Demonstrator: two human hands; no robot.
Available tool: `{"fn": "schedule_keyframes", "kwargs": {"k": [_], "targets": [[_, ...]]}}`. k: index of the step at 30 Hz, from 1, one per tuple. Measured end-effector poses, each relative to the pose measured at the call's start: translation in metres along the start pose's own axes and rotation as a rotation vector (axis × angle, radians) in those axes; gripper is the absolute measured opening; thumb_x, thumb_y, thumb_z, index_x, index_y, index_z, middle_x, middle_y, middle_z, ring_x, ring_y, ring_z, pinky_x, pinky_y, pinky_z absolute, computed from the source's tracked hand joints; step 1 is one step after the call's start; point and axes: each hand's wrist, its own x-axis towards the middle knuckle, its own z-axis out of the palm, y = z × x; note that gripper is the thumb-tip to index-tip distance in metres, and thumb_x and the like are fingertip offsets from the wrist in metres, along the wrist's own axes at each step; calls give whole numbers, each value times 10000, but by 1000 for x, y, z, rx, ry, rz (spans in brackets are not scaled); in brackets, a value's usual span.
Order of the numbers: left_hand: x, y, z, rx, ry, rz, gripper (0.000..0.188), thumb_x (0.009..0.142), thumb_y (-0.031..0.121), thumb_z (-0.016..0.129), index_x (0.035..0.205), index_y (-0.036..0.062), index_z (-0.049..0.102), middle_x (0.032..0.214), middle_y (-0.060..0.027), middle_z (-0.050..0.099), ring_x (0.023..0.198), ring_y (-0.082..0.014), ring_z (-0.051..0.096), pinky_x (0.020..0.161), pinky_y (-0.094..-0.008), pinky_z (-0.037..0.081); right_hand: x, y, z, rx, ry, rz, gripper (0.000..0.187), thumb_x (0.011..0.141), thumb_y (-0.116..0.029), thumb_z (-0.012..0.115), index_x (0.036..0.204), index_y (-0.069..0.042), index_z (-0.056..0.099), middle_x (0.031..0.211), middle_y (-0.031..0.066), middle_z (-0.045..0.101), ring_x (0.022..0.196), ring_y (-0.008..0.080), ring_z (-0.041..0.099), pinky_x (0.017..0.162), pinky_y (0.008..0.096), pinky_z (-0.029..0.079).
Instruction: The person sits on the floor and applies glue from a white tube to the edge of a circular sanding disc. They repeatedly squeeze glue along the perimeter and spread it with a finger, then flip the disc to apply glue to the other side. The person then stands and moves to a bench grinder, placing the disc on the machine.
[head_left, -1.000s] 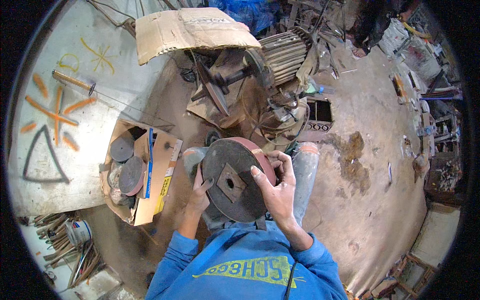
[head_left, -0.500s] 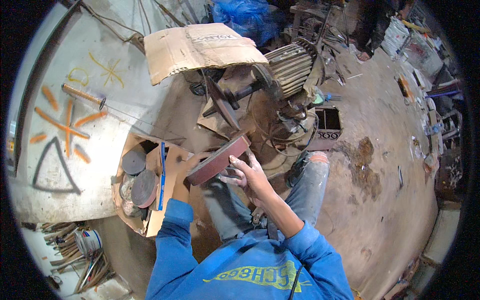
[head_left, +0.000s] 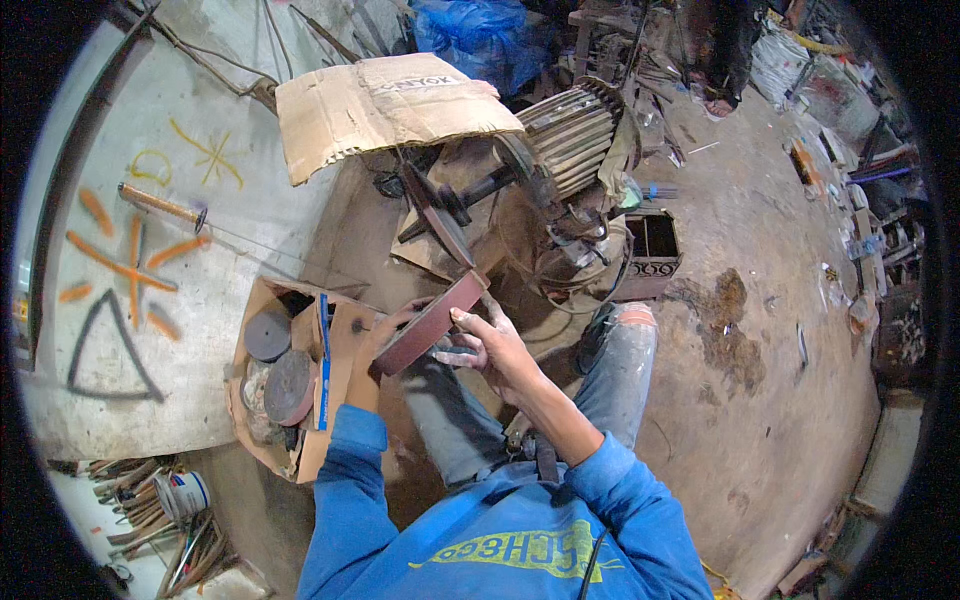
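Observation:
Both my hands hold a thick abrasive wheel (head_left: 432, 328) with a reddish-brown rim, tilted up to the right in front of my knees. My left hand (head_left: 402, 314) grips its far left side, mostly hidden behind it. On the near right side my right hand (head_left: 492, 350), dusted white, presses with the thumb, its other fingers partly spread under the wheel. Just past the wheel's upper end is a dark disc (head_left: 440, 218) on the shaft of a ribbed motor (head_left: 573, 135); whether they touch, I cannot tell. A cardboard sheet (head_left: 390, 105) covers the disc from above.
Left of my hands, an open cardboard box (head_left: 345, 362) holds several round wheels (head_left: 290, 385) and a blue strip (head_left: 323, 360). A dark metal box (head_left: 655, 255) stands right of the motor. Sticks and a white can (head_left: 182, 494) lie lower left. Clutter lines the right wall.
The wheel has turned slightly in my hands, its upper end steeper and a little further left. My right fingers have shifted slightly along it. The whole view has moved a little.

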Motion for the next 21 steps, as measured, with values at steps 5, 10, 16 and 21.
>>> {"fn": "schedule_keyframes", "kwargs": {"k": [5, 10, 16, 21], "targets": [[3, -7, -6, 74, 63, 21, 508, 949, 186, 558, 1418, 8, 481, 1350, -113, 585, 1157, -176, 621, 1007, -292, 494, 6, -1, -4, -13, -14, 14, 728, 933, -240, 715, 1495, -122, 267, 1270, 131, 572, 1071, 282, 643, 864, 475, 618], [9, -9, -20, 70, 0, -22, 521, 954, 197, 562, 1430, 4, 470, 1347, -105, 585, 1144, -170, 623, 991, -283, 494, 14, 2, -12, 7, -1, 0, 616, 947, -239, 693, 1445, -96, 359, 1275, 119, 563, 1082, 262, 633, 823, 428, 628], [13, -7, -24, 106, 131, -173, 559, 932, 166, 605, 1444, 9, 443, 1385, -105, 556, 1210, -189, 580, 1026, -286, 459, 13, 2, -34, -100, 134, 30, 503, 932, -380, 698, 1301, -72, 550, 1198, 82, 604, 1056, 217, 625, 833, 398, 592], [-36, -39, 26, 128, 133, 237, 625, 851, 108, 709, 1421, 32, 463, 1386, -90, 530, 1286, -242, 502, 1087, -362, 412, -78, -7, -78, -869, 317, -232, 595, 883, -321, 761, 1300, 59, 571, 1209, 157, 668, 1125, 204, 615, 990, 344, 467]]}}
